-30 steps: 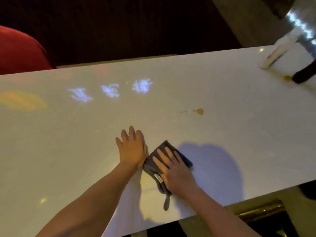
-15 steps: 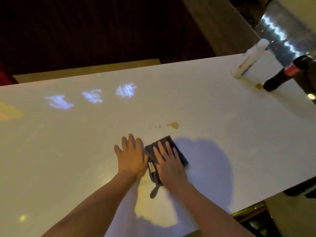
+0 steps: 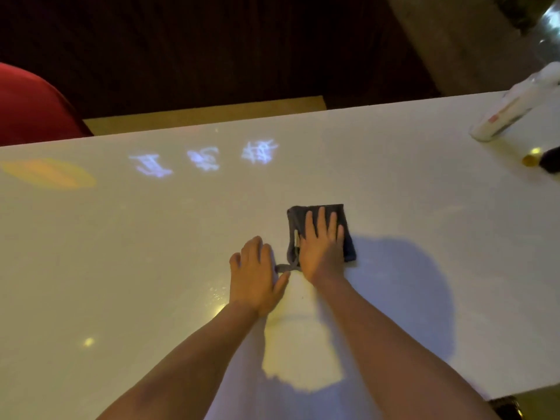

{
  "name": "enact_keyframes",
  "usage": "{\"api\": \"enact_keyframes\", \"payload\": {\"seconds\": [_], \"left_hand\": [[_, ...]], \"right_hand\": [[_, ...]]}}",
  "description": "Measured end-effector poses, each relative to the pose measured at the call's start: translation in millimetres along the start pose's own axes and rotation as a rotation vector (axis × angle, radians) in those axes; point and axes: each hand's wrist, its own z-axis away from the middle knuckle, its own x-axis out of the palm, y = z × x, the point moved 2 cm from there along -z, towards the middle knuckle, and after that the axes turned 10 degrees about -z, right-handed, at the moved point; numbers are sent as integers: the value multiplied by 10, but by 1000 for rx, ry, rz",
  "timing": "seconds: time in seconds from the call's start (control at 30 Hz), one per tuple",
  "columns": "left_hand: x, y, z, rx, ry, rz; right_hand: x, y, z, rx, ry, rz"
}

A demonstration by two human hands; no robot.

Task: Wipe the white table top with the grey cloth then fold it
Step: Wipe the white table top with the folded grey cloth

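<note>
The white table top [image 3: 151,253] fills most of the view. A folded grey cloth [image 3: 349,244] lies on it near the middle, a thin loop of it trailing toward me. My right hand [image 3: 321,247] presses flat on the cloth with fingers spread, covering most of it. My left hand [image 3: 256,274] rests palm-down on the bare table just left of the cloth, thumb near the trailing loop. No brown stain shows beside the cloth.
A white bottle [image 3: 512,110] lies at the far right of the table, with a dark bottle [image 3: 550,162] and a small amber spot [image 3: 530,160] beside it. A red chair [image 3: 30,107] stands beyond the far left edge. Projected blue characters glow on the table.
My right hand has pushed the cloth forward and to the right, over the spot where the brown stain was. My left hand stayed flat, now further behind the cloth.
</note>
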Motion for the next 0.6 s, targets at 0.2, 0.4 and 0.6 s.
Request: {"api": "enact_keyframes", "payload": {"seconds": [0.2, 0.4, 0.6], "left_hand": [[27, -451, 74, 34, 35, -78], [45, -698, 248, -18, 66, -63], [-25, -1174, 340, -135, 65, -71]], "right_hand": [[-347, 898, -316, -88, 81, 96], [-198, 54, -190, 302, 303, -116], [208, -583, 96, -459, -17, 8]]}}
